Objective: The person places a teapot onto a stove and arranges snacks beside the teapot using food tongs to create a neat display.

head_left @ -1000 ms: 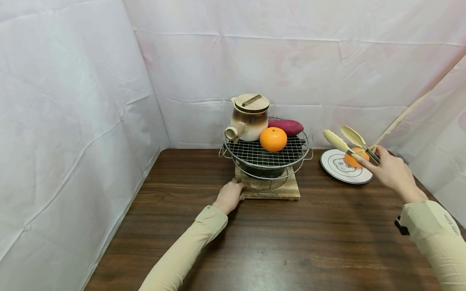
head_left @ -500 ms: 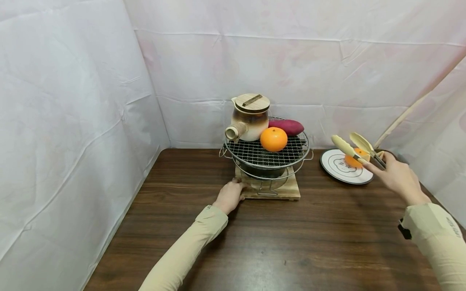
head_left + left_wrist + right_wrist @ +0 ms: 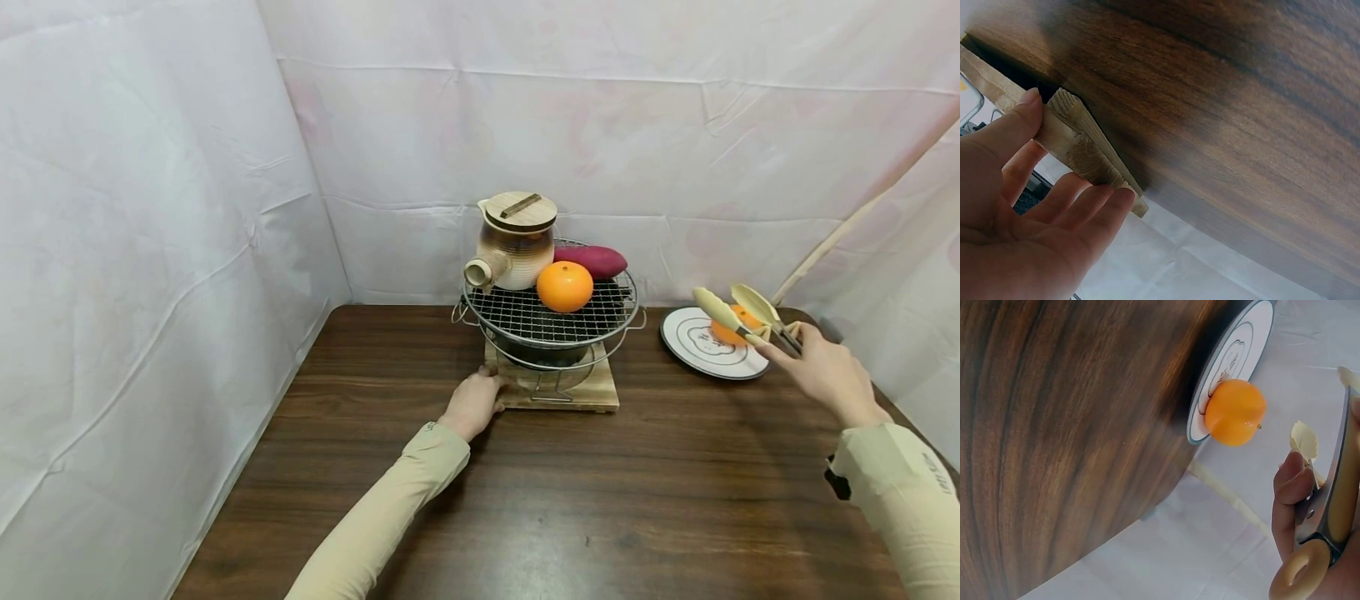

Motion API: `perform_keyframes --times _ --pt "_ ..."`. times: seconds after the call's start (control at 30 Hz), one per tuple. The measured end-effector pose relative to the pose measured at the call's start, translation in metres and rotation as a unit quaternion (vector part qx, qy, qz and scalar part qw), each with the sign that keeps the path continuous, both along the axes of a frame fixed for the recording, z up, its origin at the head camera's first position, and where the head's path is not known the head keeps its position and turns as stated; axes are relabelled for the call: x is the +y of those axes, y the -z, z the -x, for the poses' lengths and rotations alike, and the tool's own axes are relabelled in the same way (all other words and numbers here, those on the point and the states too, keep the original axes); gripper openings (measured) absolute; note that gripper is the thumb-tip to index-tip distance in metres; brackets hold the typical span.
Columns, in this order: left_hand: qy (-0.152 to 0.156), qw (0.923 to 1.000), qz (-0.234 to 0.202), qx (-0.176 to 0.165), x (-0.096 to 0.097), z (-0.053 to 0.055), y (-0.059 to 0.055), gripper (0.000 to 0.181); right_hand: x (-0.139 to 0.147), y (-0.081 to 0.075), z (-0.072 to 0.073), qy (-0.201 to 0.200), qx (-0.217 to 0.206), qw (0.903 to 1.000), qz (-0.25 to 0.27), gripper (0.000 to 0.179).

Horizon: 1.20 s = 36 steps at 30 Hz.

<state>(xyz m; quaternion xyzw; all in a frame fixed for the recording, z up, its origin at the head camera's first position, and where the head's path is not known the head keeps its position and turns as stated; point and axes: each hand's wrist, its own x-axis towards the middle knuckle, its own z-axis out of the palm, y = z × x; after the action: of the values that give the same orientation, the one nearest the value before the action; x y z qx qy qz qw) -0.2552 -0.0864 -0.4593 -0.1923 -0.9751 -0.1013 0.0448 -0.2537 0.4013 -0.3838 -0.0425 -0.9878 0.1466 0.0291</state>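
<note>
My left hand [image 3: 471, 407] grips the front left corner of a square wooden board [image 3: 602, 388]; in the left wrist view the thumb lies on one side of its edge and the fingers [image 3: 1105, 215] on the other. On that board stands a round wire-topped grill [image 3: 517, 327]. My right hand [image 3: 831, 379] holds kitchen tongs [image 3: 716, 310], their pale yellow tips spread apart above a white plate [image 3: 681, 337] with dark rings. An orange [image 3: 1235, 414] rests on the plate, partly behind the tongs in the head view and apart from them in the right wrist view.
The grill bears a side-handled teapot [image 3: 517, 254] with a wooden lid [image 3: 521, 211], a second orange [image 3: 565, 287] and a purple sweet potato [image 3: 600, 262]. White cloth [image 3: 525, 125] hangs behind and beside the dark wooden table [image 3: 637, 500].
My right hand has moved right and slightly toward me, bringing the tongs' tips lower over the plate. The left hand stays at the board's corner.
</note>
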Motion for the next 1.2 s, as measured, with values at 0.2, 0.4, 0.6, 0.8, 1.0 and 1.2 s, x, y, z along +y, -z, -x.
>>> perform_keyframes --times 0.2,0.4,0.6,0.8,1.0,1.2 --pt "-0.001 1.0000 -0.002 -0.002 0.000 0.000 -0.001 0.039 0.005 0.004 -0.001 0.011 -0.006 0.9999 -0.003 0.087" --pt "-0.002 1.0000 -0.001 -0.002 0.000 -0.001 0.000 0.039 0.009 0.007 -0.001 0.016 -0.008 0.9998 -0.011 0.085" --pt "0.000 1.0000 0.004 0.004 0.000 0.000 0.000 0.040 0.011 0.010 -0.001 0.017 -0.006 0.9997 -0.018 0.083" --pt "0.012 0.9995 -0.005 0.027 -0.001 0.002 0.003 0.041 0.012 0.014 -0.002 0.023 -0.005 0.9996 -0.018 0.083" --pt "0.015 0.9994 -0.007 0.030 -0.001 0.002 0.001 0.039 0.013 0.016 -0.002 0.032 -0.009 0.9993 -0.015 0.088" --pt "0.015 0.9995 -0.008 0.027 0.000 0.001 0.001 0.039 0.011 0.017 -0.001 0.042 -0.023 0.9988 -0.009 0.088"
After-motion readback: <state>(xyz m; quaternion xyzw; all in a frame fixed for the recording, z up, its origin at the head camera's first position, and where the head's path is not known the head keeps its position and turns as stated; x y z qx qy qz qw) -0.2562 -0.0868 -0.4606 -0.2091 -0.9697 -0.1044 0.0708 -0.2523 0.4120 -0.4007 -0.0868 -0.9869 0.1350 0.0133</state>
